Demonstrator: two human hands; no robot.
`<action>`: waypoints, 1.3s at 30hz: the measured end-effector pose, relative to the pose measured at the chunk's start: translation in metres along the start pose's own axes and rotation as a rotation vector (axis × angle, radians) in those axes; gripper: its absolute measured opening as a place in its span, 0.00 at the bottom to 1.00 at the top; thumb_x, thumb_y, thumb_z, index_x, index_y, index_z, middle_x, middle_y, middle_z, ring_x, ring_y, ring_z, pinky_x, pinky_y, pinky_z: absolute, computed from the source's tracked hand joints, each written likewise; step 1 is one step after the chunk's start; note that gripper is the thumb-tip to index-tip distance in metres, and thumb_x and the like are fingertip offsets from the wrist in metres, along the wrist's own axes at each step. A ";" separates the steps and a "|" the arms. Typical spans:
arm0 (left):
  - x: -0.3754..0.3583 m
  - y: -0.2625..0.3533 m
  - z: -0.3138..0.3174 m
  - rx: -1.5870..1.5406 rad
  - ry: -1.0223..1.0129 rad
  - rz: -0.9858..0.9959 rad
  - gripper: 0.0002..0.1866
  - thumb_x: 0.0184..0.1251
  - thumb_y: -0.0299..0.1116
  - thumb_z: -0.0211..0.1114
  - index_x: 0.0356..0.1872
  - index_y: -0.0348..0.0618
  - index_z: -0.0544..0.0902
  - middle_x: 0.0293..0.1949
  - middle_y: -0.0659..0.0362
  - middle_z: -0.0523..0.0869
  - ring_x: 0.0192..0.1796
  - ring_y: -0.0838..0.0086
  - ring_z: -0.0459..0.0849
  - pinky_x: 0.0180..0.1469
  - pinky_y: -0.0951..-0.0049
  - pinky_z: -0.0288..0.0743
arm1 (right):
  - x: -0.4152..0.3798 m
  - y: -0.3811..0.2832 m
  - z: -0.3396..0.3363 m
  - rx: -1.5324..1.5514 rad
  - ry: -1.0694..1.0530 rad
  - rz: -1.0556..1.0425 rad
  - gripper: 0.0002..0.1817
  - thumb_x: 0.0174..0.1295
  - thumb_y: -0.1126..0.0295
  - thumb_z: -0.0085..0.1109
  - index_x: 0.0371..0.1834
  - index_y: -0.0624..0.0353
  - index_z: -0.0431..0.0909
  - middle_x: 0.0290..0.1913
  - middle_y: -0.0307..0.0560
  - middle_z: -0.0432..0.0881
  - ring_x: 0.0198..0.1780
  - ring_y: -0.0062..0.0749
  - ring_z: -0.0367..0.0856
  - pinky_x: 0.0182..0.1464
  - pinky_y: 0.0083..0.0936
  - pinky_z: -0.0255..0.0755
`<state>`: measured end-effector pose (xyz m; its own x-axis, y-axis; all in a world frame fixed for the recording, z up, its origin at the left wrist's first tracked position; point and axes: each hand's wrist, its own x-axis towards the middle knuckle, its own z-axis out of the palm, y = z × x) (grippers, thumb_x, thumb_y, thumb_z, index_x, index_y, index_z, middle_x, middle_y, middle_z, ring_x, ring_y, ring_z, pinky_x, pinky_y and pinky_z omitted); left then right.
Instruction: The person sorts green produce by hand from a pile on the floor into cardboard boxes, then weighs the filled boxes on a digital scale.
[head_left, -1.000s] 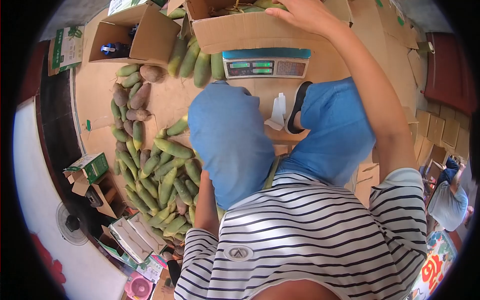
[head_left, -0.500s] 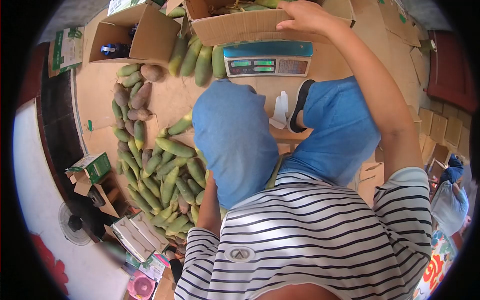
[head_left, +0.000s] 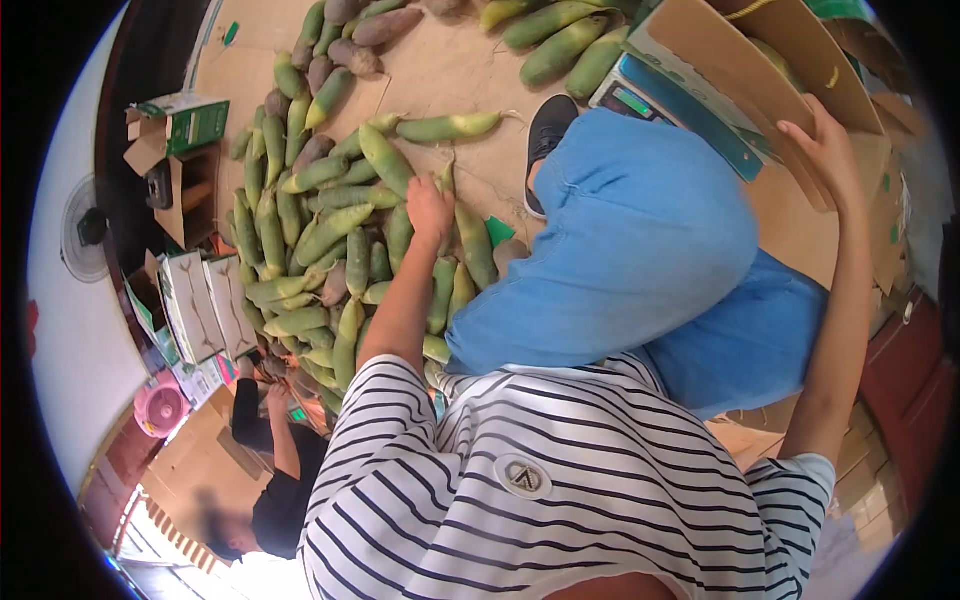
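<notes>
My left hand (head_left: 430, 210) is closed on the lower end of a long green radish (head_left: 385, 160), at the upper edge of a big heap. More green radishes (head_left: 335, 230) lie packed around and below that hand. My right hand (head_left: 825, 150) grips the near rim of a cardboard box (head_left: 745, 75), thumb and fingers on either side of the wall. The box rests tilted-looking in view on a digital scale (head_left: 690, 118) with a blue pan. Some radishes show inside the box, mostly hidden by its wall.
Darker purplish-brown roots (head_left: 355, 58) lie among the radishes at the upper left. Several green radishes (head_left: 560, 50) sit beside the scale. My bent knee (head_left: 650, 200) is between the heap and the box. Another person (head_left: 275, 480) reaches toward the heap's lower end, near a pink fan (head_left: 162, 405).
My view has swung left toward the heap. My left hand has come out from beside my knee and taken hold of a green radish. My right hand stays on the box rim.
</notes>
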<state>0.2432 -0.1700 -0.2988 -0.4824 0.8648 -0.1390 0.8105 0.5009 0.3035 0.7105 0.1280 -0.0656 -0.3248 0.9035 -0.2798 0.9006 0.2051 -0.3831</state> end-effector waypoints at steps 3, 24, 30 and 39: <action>0.024 -0.020 -0.003 -0.011 0.140 -0.235 0.25 0.51 0.32 0.63 0.51 0.31 0.70 0.46 0.40 0.76 0.48 0.48 0.76 0.53 0.58 0.69 | 0.001 0.000 0.003 0.057 0.009 -0.028 0.24 0.58 0.61 0.61 0.53 0.63 0.70 0.44 0.53 0.80 0.43 0.36 0.78 0.48 0.28 0.70; 0.060 -0.102 0.054 -0.429 0.078 -0.536 0.37 0.42 0.41 0.76 0.53 0.31 0.72 0.49 0.48 0.80 0.49 0.66 0.80 0.51 0.66 0.73 | 0.000 -0.012 0.001 0.037 0.024 -0.035 0.22 0.57 0.62 0.62 0.51 0.63 0.72 0.42 0.54 0.81 0.42 0.38 0.80 0.46 0.29 0.70; 0.035 0.045 -0.057 -0.819 -0.111 -0.072 0.27 0.51 0.25 0.69 0.55 0.33 0.70 0.48 0.53 0.78 0.51 0.68 0.78 0.53 0.67 0.73 | -0.001 -0.002 -0.001 -0.092 0.042 -0.009 0.24 0.55 0.58 0.63 0.51 0.60 0.72 0.32 0.54 0.80 0.38 0.48 0.78 0.39 0.39 0.69; 0.094 0.359 -0.219 -0.987 0.433 0.921 0.28 0.47 0.24 0.71 0.53 0.38 0.73 0.47 0.54 0.79 0.51 0.64 0.79 0.52 0.68 0.73 | -0.002 -0.002 -0.002 -0.117 0.098 -0.015 0.24 0.53 0.57 0.64 0.49 0.58 0.72 0.31 0.52 0.81 0.38 0.48 0.80 0.37 0.41 0.70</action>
<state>0.4157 0.0837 0.0038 -0.1246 0.6954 0.7078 0.4115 -0.6129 0.6746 0.7102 0.1267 -0.0628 -0.3136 0.9313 -0.1853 0.9253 0.2559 -0.2798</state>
